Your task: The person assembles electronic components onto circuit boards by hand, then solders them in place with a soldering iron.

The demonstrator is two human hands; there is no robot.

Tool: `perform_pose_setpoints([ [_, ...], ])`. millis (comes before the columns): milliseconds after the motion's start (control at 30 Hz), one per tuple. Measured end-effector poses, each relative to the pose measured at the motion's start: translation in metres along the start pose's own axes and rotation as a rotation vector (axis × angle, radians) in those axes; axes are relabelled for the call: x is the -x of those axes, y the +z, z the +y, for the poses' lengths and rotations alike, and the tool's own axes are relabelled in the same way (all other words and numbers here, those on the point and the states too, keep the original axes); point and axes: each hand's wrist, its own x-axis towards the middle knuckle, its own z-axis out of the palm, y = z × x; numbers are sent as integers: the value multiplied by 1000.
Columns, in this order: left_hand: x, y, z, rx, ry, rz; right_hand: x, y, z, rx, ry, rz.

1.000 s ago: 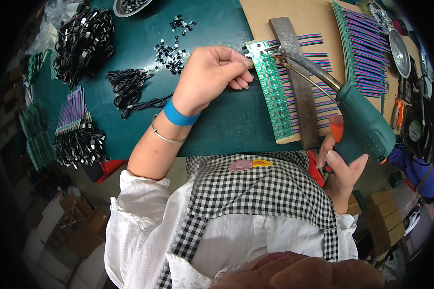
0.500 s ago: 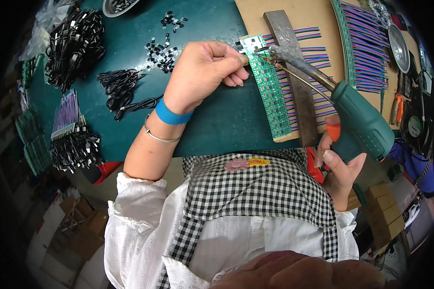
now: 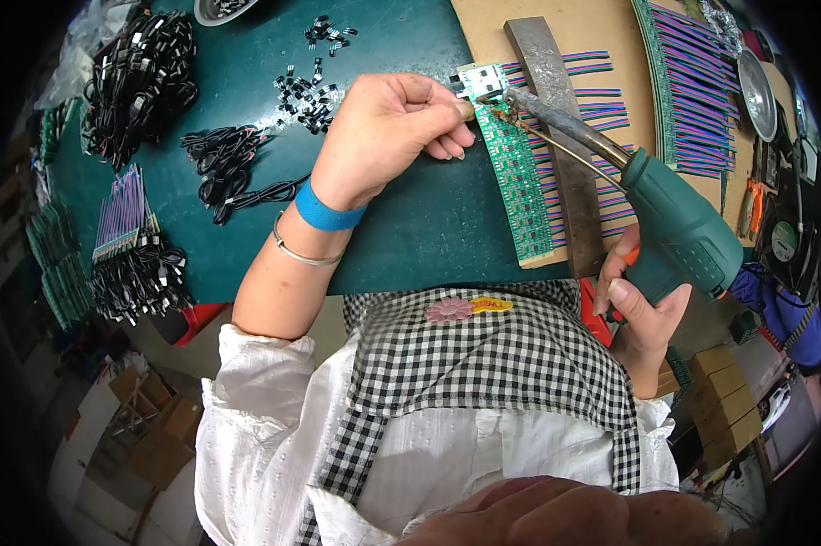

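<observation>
My left hand (image 3: 397,127) pinches thumb and forefinger together at the left edge of a green circuit board panel (image 3: 518,187). Whatever is between those fingertips is too small and covered to make out. In my right hand (image 3: 643,305) is a green soldering gun (image 3: 684,227), gripped by its handle, with a finger at the orange trigger. Its metal tip and a thin wire-feed tube reach the upper part of the panel, close to my left fingertips. A dark metal bar (image 3: 556,136) lies across the striped wires (image 3: 597,109) that run right from the panel.
Small black connectors (image 3: 306,100) lie scattered beyond my left hand. Bundled black cables (image 3: 142,86) and a smaller cable bunch (image 3: 224,168) are at the left. Another wired panel (image 3: 688,91) sits on cardboard at the right, beside a metal bowl (image 3: 756,91).
The soldering tip has shifted slightly down along the panel. My right forefinger covers more of the orange trigger. My left hand keeps its pinch near the same edge.
</observation>
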Motion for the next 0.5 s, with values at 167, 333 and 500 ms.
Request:
perform_pose_setpoints([
  [167,0,-2,0,-2,-9,-2,1,-13,3,-44,64,-116],
  [333,0,-2,-1,2,4,-14,-2,-1,0,0,24,-68],
  [500,0,-3,-1,3,-5,-10,-1,1,4,23,-14,-21],
])
